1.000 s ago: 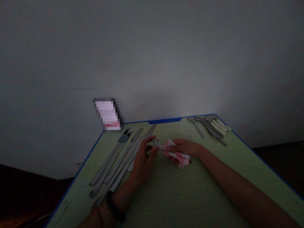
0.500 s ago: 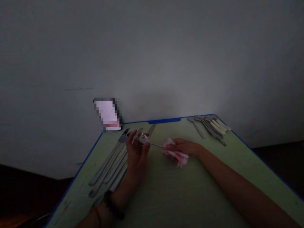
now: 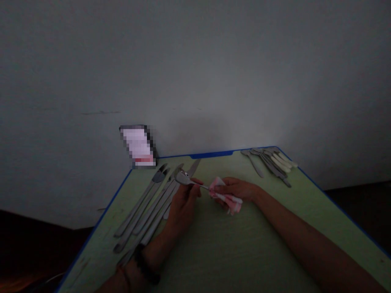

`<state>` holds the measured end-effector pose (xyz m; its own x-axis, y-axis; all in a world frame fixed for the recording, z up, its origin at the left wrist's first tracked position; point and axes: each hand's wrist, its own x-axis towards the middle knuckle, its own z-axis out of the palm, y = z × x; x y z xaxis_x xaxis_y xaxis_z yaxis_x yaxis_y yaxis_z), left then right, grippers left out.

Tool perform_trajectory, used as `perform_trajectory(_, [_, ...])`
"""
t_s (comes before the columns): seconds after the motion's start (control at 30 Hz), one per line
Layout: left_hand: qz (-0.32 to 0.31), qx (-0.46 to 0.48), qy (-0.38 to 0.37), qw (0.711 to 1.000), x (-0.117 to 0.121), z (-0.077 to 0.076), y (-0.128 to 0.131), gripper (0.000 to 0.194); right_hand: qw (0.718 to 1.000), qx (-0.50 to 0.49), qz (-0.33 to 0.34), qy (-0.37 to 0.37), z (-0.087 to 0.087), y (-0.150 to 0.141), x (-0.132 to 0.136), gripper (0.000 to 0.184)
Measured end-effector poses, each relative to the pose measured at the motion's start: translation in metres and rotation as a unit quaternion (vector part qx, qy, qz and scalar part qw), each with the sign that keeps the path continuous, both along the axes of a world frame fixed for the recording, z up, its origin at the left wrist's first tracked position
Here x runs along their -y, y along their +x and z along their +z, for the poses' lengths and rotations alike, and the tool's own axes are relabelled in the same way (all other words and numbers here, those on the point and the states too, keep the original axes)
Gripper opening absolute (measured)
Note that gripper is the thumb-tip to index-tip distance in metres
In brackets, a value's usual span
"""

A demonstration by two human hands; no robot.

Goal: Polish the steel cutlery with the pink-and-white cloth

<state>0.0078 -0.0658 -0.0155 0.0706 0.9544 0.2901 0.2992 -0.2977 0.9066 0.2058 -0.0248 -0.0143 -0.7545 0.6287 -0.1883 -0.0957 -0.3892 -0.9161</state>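
A metal spoon (image 3: pixel 182 177) is held above the middle of the table, its bowl to the left and its handle running right into a pink and white cloth (image 3: pixel 233 203). My left hand (image 3: pixel 183 203) pinches the spoon's neck between thumb and fingers. Wrapped round the handle end, the cloth is gripped by my right hand (image 3: pixel 236 189), which hides that part of the spoon. Several table knives (image 3: pixel 143 207) lie side by side under and left of my left hand, partly covered by my forearm.
Several spoons (image 3: pixel 269 162), some with white handles, lie at the far right corner. One spoon (image 3: pixel 253 165) is slightly apart from them. A blurred-out phone (image 3: pixel 139 146) leans on the wall (image 3: pixel 214 81) at the far left corner. The green table (image 3: pixel 244 252) has a blue edge.
My left hand slid left off the spoon's neck to its bowl with fingers spread, uncovering the bowl, then came back right and closed on the neck. My right hand stayed nearly still.
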Motion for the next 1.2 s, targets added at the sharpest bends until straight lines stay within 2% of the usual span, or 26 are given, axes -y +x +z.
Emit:
perform_trajectory(0.23, [0.050, 0.139, 0.010, 0.989, -0.003, -0.002, 0.000, 0.021, 1.000, 0.003, -0.021, -0.007, -0.003, -0.001, -0.002, 0.037])
perform_trajectory(0.4, [0.002, 0.061, -0.035, 0.998, -0.003, -0.002, 0.000, 0.021, 1.000, 0.021, -0.009, 0.008, -0.002, 0.000, -0.001, 0.035])
perform_trajectory(0.5, [-0.019, 0.060, -0.037, 0.997, -0.002, -0.003, 0.001, 0.021, 1.000, 0.026, -0.005, 0.003, -0.001, -0.002, 0.000, 0.033])
perform_trajectory(0.63, [-0.014, 0.137, -0.027, 0.990, -0.002, -0.002, 0.002, 0.021, 0.996, -0.032, -0.079, -0.029, -0.009, -0.006, -0.004, 0.033])
perform_trajectory(0.77, [-0.035, 0.180, -0.043, 0.982, -0.002, -0.001, 0.005, 0.027, 0.968, -0.139, -0.194, -0.078, -0.015, -0.010, -0.014, 0.034])
perform_trajectory(0.87, [-0.097, 0.157, -0.089, 0.979, 0.002, -0.001, 0.007, 0.031, 0.929, -0.253, -0.248, -0.107, -0.010, -0.011, -0.018, 0.035])
perform_trajectory(0.93, [-0.141, 0.109, -0.129, 0.975, 0.007, -0.001, 0.009, 0.033, 0.910, -0.295, -0.259, -0.130, -0.005, -0.010, -0.018, 0.032])
perform_trajectory(1.03, [-0.163, 0.030, -0.161, 0.973, 0.013, 0.003, 0.011, 0.032, 0.907, -0.286, -0.268, -0.154, -0.002, -0.010, -0.016, 0.033])
perform_trajectory(1.2, [-0.176, -0.033, -0.149, 0.972, 0.016, 0.010, 0.010, 0.027, 0.907, -0.270, -0.280, -0.160, -0.005, -0.011, -0.017, 0.030])
